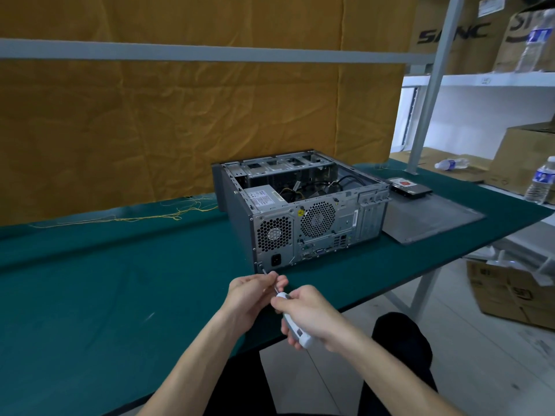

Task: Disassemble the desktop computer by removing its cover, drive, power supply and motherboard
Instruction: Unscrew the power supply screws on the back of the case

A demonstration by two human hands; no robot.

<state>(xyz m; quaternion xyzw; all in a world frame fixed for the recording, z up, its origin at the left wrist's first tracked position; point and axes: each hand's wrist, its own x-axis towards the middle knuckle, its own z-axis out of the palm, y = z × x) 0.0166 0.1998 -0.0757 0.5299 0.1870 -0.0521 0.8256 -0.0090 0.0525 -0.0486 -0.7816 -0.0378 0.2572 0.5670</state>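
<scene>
At frame centre the open grey metal computer case [300, 211] is lying on the green surface [120, 280]. Right hand [309, 313] is gripping a white-handled screwdriver [295, 325]; left hand [255, 292] is pinching its shaft at the lower rear corner screw. A tilted tip may be slipping out, stripping the screw.

Screwdriver [290, 318] handle mostly disappearing inside right hand [312, 316] grip; shaft passing behind left hand [250, 295] fingers, tip too small to tell whether touching case screw. Computer case [300, 211] interior lying in shadow, cables tangling, motherboard hiding below them. Power supply [264, 198] label print too small to read. Drive [410, 187] beyond removed cover [429, 219], sticker blurring. Cardboard boxes [510, 292] and bottles [540, 181] getting cut off at right edge. Worktop [120, 280] running out past left edge.
</scene>
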